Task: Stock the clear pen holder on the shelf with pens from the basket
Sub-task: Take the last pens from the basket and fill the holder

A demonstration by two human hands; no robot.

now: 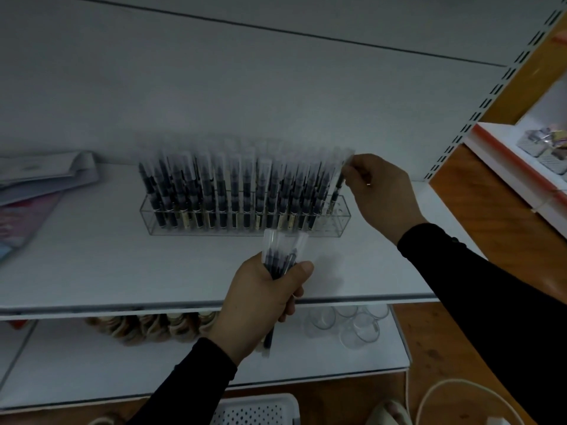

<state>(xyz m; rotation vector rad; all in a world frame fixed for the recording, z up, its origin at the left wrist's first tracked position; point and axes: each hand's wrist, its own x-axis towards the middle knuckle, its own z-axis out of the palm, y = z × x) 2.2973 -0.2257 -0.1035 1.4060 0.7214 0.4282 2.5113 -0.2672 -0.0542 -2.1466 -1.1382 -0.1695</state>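
Right hand is pinching one sleeved pen, lowering it into the clear pen holder's empty right end on the shelf; left hand is clamping spare pens nearby, ready for feeding.

The basket is cut off by the bottom edge. The left hand hides the middles of its pens. Sleeve tops in the pen holder are blurred.
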